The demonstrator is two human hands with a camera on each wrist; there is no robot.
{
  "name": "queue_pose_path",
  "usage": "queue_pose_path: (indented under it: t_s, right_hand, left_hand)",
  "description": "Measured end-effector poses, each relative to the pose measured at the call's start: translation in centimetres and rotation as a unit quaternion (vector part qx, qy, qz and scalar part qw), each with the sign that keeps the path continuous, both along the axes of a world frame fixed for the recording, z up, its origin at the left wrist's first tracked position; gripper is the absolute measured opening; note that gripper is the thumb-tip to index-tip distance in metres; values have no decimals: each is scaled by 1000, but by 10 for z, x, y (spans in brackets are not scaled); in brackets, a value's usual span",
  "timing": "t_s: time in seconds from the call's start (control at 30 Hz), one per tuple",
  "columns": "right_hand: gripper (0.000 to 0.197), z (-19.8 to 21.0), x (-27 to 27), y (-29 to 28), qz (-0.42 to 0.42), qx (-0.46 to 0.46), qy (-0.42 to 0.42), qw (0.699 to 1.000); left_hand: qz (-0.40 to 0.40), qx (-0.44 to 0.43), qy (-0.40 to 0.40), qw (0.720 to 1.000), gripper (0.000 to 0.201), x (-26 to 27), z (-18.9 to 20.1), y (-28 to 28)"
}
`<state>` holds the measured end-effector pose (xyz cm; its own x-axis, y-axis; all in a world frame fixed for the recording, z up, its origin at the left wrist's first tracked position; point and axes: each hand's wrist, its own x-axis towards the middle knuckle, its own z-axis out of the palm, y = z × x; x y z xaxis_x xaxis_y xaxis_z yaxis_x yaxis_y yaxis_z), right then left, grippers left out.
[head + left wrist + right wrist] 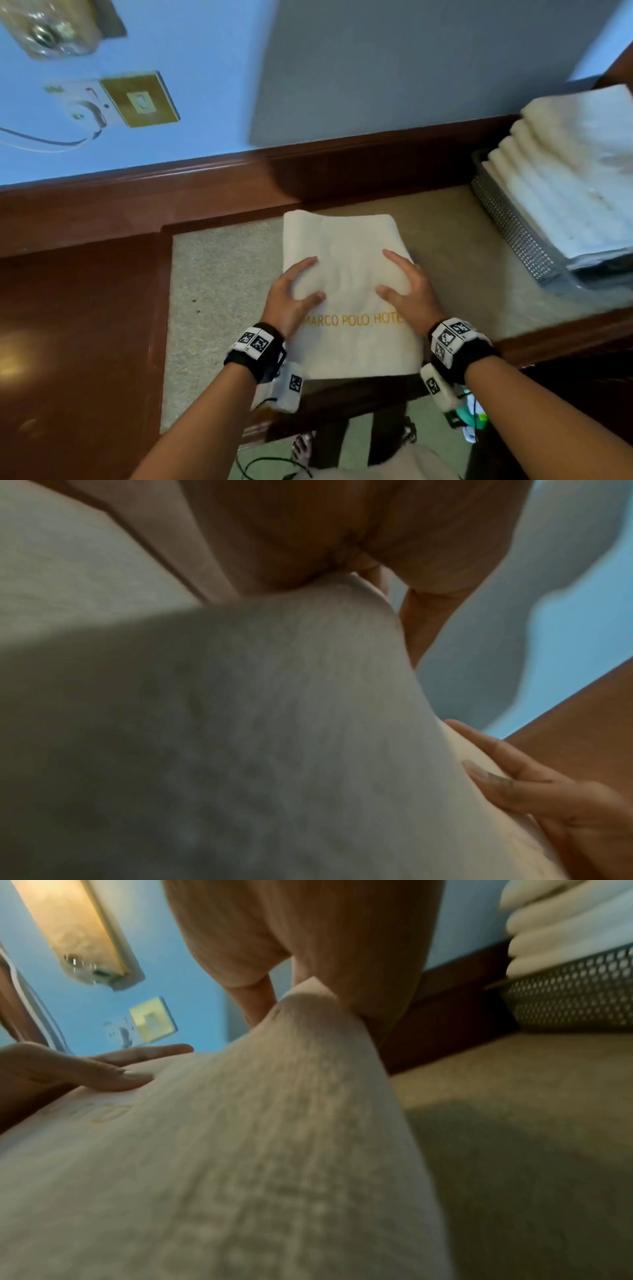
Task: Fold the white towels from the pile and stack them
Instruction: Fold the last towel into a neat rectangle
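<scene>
A folded white towel (pixel 346 236) with gold "MARCO POLO HOTEL" lettering lies on the beige counter top (pixel 222 291), its near end over the front edge. My left hand (pixel 310 278) grips its left side, with the cloth bunched between forefinger and thumb. My right hand (pixel 387 273) grips the right side the same way. The other fingers are hidden. In the left wrist view the towel (pixel 274 723) rises into my left palm (pixel 342 534). In the right wrist view the towel (pixel 240 1150) does likewise under my right hand (pixel 308 934).
A stack of folded white towels (pixel 575 178) fills a perforated metal basket (pixel 513 233) at the right end of the counter. Dark wood (pixel 78 325) borders the counter on the left and behind. A brass switch plate (pixel 140 99) and cables hang on the blue wall.
</scene>
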<state>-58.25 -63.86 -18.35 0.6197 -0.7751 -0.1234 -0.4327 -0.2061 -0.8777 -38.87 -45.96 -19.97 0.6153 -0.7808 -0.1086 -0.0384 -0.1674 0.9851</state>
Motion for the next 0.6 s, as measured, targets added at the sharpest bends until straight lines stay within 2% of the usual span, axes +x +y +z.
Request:
queue_pose_path:
  t_s: [0.17, 0.33, 0.6]
  right_hand:
    - [67, 61, -15, -65, -22, -38, -55, 998]
    - [68, 134, -41, -158, -29, -88, -81, 992]
    - [68, 240, -122, -320, -28, -156, -46, 986]
  left_hand:
    - [-23, -62, -15, 998, 60, -9, 62, -74]
    - [-27, -119, -51, 991, 63, -32, 128, -170]
    - [-32, -191, -50, 980, 61, -115, 204, -337]
